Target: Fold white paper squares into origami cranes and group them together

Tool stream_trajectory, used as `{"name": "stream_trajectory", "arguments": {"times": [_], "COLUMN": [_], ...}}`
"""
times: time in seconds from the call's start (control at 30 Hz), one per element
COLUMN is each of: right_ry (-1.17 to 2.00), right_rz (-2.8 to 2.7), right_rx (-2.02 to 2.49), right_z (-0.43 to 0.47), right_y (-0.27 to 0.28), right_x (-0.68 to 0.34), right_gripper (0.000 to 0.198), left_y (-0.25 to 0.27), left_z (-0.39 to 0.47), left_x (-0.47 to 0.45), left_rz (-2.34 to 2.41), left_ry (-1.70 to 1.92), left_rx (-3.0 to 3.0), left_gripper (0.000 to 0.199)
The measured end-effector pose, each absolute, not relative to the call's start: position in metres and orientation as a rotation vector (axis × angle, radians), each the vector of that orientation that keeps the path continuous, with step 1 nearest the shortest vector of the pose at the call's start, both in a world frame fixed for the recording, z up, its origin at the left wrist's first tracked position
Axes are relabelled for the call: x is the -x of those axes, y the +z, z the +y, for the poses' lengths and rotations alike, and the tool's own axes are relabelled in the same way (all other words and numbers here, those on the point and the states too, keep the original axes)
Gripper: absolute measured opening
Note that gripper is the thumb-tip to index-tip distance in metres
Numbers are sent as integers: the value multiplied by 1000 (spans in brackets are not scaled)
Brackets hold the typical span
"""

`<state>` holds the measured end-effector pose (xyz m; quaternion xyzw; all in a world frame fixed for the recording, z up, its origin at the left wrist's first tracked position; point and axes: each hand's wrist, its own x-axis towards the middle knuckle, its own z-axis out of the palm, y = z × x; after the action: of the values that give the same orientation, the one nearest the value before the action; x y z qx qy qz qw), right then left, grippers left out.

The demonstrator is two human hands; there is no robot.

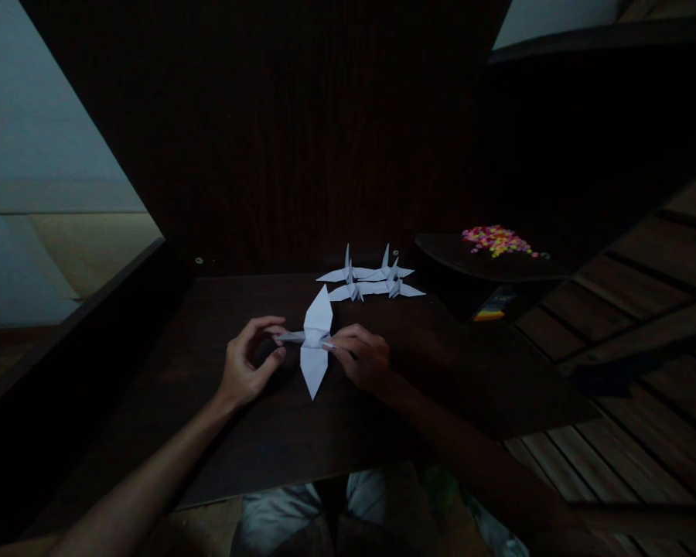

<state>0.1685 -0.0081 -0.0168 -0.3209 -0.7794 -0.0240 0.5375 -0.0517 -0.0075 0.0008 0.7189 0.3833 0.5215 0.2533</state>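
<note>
A white folded paper crane is between my two hands above the dark wooden surface, its flat wings spread toward and away from me. My right hand pinches the crane's right end near the body between thumb and fingers. On the other side, my left hand curves around the narrow left point, thumb and fingertips apart; the point reaches the fingers without a visible grip. Just beyond are several finished white paper cranes, set close together in two rows with their points upright.
A dark upright panel rises behind the cranes. At right, a rounded dark shelf bears a heap of small pink, yellow and red pieces. A raised dark side board borders the left. Wooden slats lie to the right.
</note>
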Motion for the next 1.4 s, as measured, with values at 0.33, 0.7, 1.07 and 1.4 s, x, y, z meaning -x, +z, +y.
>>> {"name": "stream_trajectory", "arguments": {"times": [0.33, 0.7, 1.07, 1.4], "right_ry": [-39, 4, -23, 45], "right_rz": [-1863, -1884, -1830, -1796], "right_rx": [786, 756, 759, 836], "right_z": [-10, -8, -8, -10], "right_y": [-15, -18, -14, -11], "right_x": [-167, -167, -167, -167], "right_gripper": [7, 7, 5, 9], "left_y": [11, 1, 9, 12], "left_z": [-5, 0, -5, -7], "left_x": [45, 53, 46, 46], "left_rz": [1006, 746, 939, 1031], "left_ry": [1463, 1415, 1469, 1463], "left_rx": [-2290, -2429, -2364, -2365], "left_gripper": [11, 19, 16, 18]}}
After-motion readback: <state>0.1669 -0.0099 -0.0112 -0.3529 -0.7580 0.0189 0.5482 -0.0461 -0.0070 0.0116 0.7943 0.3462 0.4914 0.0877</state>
